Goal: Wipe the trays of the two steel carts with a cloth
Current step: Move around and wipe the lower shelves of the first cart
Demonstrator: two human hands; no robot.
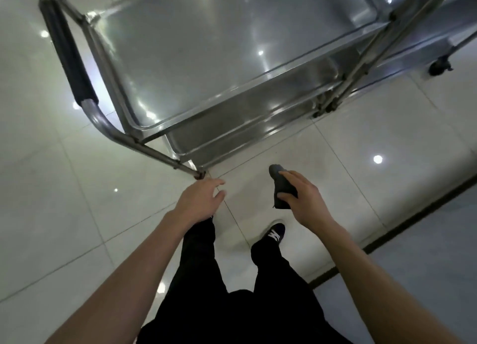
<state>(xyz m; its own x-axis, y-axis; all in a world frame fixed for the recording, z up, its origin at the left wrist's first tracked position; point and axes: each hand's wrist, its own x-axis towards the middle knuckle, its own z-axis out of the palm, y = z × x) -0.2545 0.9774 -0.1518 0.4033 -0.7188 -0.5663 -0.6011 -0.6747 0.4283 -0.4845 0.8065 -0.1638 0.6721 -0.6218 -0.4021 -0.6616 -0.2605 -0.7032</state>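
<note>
— What does the head view show?

— A person stands on a pale tiled floor (361, 150) facing a steel cart (144, 134). Its top tray (196, 54) fills the far middle of the scene, a lower tray (258, 116) showing beneath its near edge. The black-gripped handle (68, 57) runs along the cart's left end.

— And the hands?

— The right hand (302, 199) grips a dark cloth (282, 186), fingers curled round it, held above the floor just near of the cart and touching no tray. The left hand (201, 199) is empty, fingers relaxed and spread, hovering close to the cart's near-left corner post without touching it.

— Which step is this?

— It reads as the approach: cloth ready, wiping of this cart not in progress. Whether any tray is already clean cannot be told; the steel only reflects ceiling lights.

— The second cart?

— At the far right, more steel framing (366, 57) and a caster (440, 66) appear, likely that cart, standing against the first.

— What does the next move call for?

— Probably bringing the cloth forward and down onto the top tray, flattening it under the palm, while the left hand steadies the frame so the cart does not roll.
</note>
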